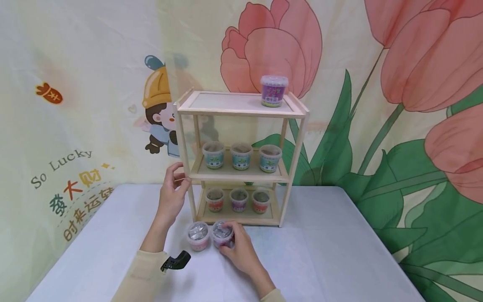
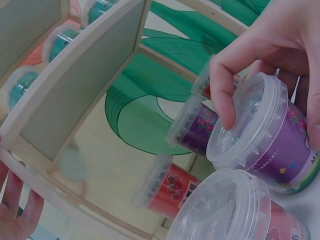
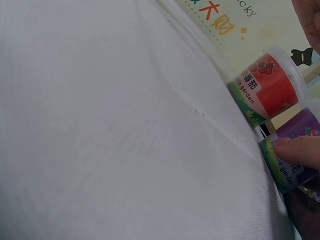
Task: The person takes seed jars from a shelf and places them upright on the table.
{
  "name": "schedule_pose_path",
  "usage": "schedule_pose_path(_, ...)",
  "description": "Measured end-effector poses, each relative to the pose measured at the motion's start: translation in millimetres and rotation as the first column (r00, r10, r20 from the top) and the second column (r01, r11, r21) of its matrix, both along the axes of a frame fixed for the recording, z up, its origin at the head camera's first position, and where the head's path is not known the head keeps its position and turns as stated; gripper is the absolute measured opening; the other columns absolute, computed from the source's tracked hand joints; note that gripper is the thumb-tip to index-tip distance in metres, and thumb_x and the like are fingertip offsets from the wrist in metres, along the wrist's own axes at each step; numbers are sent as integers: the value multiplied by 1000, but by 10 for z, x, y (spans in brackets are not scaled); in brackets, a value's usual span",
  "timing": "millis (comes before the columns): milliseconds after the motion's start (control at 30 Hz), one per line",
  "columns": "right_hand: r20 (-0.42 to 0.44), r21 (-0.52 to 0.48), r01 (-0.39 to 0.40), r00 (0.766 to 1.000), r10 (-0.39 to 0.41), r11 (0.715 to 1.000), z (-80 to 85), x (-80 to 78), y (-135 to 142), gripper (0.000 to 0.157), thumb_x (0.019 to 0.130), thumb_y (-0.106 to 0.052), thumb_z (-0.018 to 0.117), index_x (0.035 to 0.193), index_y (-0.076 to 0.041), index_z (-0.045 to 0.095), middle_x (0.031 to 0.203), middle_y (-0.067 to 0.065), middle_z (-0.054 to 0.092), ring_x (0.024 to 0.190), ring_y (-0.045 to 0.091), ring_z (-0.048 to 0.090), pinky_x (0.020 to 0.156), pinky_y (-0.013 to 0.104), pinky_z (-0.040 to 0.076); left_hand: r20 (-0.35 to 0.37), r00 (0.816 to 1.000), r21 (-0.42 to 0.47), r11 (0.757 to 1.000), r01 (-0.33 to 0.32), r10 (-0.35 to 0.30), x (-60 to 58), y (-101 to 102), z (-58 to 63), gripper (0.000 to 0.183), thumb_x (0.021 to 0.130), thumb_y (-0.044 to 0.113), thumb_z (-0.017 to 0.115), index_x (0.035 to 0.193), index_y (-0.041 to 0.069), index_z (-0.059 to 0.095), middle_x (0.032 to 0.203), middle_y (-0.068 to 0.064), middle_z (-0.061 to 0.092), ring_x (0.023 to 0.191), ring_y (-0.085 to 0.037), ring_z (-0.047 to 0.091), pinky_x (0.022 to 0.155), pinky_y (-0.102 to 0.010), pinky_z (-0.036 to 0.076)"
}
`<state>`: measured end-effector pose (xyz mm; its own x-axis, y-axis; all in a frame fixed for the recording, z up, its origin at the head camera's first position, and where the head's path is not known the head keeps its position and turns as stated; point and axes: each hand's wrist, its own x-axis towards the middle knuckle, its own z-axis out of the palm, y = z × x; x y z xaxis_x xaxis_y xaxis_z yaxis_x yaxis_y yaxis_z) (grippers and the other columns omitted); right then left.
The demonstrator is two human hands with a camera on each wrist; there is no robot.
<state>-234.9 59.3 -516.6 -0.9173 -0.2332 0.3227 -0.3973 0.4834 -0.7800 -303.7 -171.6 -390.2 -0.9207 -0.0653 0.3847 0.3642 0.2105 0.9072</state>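
My right hand [image 1: 239,247] grips a purple plastic tub [image 2: 295,145] with a clear lid at the front of the wooden shelf rack [image 1: 241,178]. In the right wrist view, the thumb [image 3: 300,151] lies across the tub's printed side. Right beside it stands a red-labelled tub [image 3: 272,87], also clear-lidded, on the table. My left hand [image 1: 173,191] holds the rack's left post at the middle shelf, with thumb and fingers about the wood. Its fingertips [image 2: 32,212] show at the frame's edge in the left wrist view.
Three teal tubs [image 1: 241,157] line the middle shelf, and the bottom shelf carries red tubs [image 1: 216,201] either side of a purple tub [image 1: 239,201]. Another purple tub [image 1: 273,92] stands at the top shelf's right end. A white cloth [image 1: 320,251] covers the table; a printed backdrop hangs behind.
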Motion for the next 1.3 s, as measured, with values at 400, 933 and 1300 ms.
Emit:
schedule_pose_path(400, 44, 36, -73, 996, 71, 997, 88, -36, 66, 68, 80, 6, 84, 137, -18, 55, 142, 10, 60, 130, 30, 62, 104, 41, 56, 3, 1000, -6, 1000, -1, 1, 3, -21, 14, 50, 111, 21, 55, 158, 26, 39, 136, -18, 55, 124, -29, 55, 107, -51, 45)
schedule_pose_path(933, -16, 5, -223, 975, 223, 975, 886, -67, 484, 53, 95, 9, 67, 144, -6, 56, 141, 18, 61, 129, 38, 62, 108, 51, 52, -3, 1000, -12, 1000, 8, -8, -17, -18, -18, 50, 111, 20, 54, 158, 26, 38, 134, -19, 54, 122, -30, 55, 106, -52, 45)
schedule_pose_path(1300, -398, -10, -152, 907, 136, 988, 2440, -63, 962, 37, 96, 10, 68, 133, 3, 64, 130, 17, 67, 119, 32, 68, 100, 34, 57, -4, 1000, -13, 1000, 7, -7, 4, -14, 2, 50, 111, 18, 54, 157, 25, 38, 134, -19, 55, 121, -31, 56, 105, -51, 46)
